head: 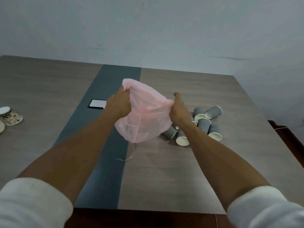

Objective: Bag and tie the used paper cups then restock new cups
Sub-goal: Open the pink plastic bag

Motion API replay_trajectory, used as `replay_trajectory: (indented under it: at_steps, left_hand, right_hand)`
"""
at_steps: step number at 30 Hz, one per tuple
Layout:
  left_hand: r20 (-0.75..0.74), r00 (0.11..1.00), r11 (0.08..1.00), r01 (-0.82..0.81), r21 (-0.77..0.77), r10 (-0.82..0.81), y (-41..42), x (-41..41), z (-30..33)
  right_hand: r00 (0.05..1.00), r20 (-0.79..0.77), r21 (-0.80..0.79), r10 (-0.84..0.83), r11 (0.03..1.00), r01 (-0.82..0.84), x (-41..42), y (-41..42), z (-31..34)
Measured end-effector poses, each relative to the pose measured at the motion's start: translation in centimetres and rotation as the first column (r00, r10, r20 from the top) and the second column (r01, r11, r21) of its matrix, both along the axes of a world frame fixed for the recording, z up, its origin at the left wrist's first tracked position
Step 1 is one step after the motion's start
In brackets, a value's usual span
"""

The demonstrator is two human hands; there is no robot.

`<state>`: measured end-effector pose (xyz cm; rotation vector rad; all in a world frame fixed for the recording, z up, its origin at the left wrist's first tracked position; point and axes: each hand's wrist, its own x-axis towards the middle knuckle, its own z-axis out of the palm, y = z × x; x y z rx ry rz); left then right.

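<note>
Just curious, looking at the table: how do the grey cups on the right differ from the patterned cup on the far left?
The grey cups are plain ribbed grey; the patterned cup is pale with dark blotches. The grey cups lie in a heap on their sides beside the pink bag; the patterned cup sits apart at the table's left edge. Both kinds look like paper.

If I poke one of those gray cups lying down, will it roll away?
Probably a bit: the gray cups lie on their sides on the smooth table. Being tapered, one would likely curve round. They look light, so easily nudged.
</note>
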<state>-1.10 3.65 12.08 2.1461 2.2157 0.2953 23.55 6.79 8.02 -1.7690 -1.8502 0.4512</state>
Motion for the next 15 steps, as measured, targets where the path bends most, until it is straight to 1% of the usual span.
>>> replay_trajectory:
  at_steps: [1,2,3,4,5,6,7,8,9,10,11,12,15]
  left_hand:
    - [0.040,0.999,0.995,0.001,0.097,-0.005,0.4,0.0,0.7]
    - [0.095,0.995,0.964,-0.012,0.267,-0.014,1.0,0.2,1.3]
    - [0.162,0.985,0.882,-0.032,0.470,-0.051,1.4,0.4,2.1]
    - [0.250,0.966,0.791,-0.107,0.603,-0.060,1.7,0.5,2.6]
    - [0.366,0.930,0.740,-0.223,0.634,-0.033,2.4,0.9,2.9]
    - [0.437,0.900,0.749,-0.285,0.598,-0.006,2.7,1.1,2.6]
    - [0.420,0.907,0.809,-0.272,0.522,0.034,3.0,1.1,1.4]
    - [0.333,0.940,0.909,-0.199,0.366,0.071,2.9,1.2,-0.4]
    - [0.228,0.969,0.986,-0.127,0.111,0.099,2.4,1.1,-2.6]
    - [0.173,0.980,0.980,-0.070,-0.184,0.102,1.6,1.0,-4.5]
    - [0.181,0.976,0.930,-0.047,-0.364,0.121,1.0,0.8,-6.1]
    - [0.202,0.968,0.905,-0.051,-0.423,0.149,0.8,0.4,-7.3]
    - [0.206,0.956,0.902,-0.108,-0.419,0.210,1.7,-1.0,-7.5]
  right_hand:
    - [0.996,-0.083,0.085,0.016,0.996,-0.009,-0.5,0.4,1.6]
    - [0.971,-0.231,0.219,0.062,0.976,-0.010,-1.1,1.3,3.4]
    - [0.931,-0.338,0.411,0.136,0.911,0.016,-1.6,1.5,5.4]
    - [0.907,-0.365,0.608,0.212,0.792,0.059,-2.1,2.1,6.8]
    - [0.899,-0.350,0.729,0.264,0.679,0.085,-2.4,3.2,7.5]
    - [0.905,-0.322,0.774,0.277,0.627,0.083,-2.5,4.3,7.4]
    - [0.921,-0.288,0.739,0.263,0.673,0.039,-2.5,5.2,6.4]
    - [0.950,-0.171,0.612,0.260,0.784,-0.104,-2.3,6.0,4.6]
    - [0.962,0.030,0.319,0.271,0.910,-0.266,-1.8,6.4,2.2]
    - [0.914,0.245,-0.048,0.324,0.945,-0.322,-1.0,6.6,-0.7]
    - [0.853,0.350,-0.272,0.388,0.913,-0.304,0.0,7.2,-2.9]
    - [0.831,0.358,-0.330,0.427,0.890,-0.315,0.8,7.8,-4.5]
    - [0.894,0.175,-0.263,0.412,0.895,-0.361,1.1,10.3,-5.0]
